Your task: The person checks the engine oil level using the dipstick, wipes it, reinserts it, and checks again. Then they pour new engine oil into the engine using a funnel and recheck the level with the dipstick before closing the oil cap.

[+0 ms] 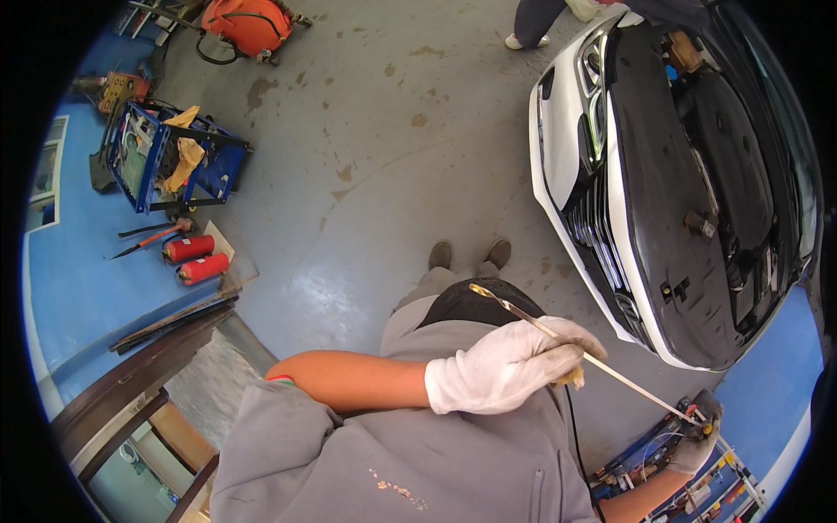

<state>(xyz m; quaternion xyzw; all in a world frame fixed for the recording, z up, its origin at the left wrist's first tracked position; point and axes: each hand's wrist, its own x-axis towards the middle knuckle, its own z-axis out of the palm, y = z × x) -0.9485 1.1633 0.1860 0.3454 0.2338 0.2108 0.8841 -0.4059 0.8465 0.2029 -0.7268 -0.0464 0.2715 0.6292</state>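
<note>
- White-gloved left hand (514, 362), head view, lower centre: fingers closed around a thin metal rod (641, 389) slanting to the lower right.
- Right hand (695, 449), lower right: fingers grasping the rod's yellow end.
- White car (658, 200), right side of frame.

Scene is viewed from the person's head through a wide fisheye, aimed steeply down; shirt (471, 444), left hand (506, 366) and right hand (697, 446) are caught close, floor (366, 157) and car (654, 218) farther off.
</note>
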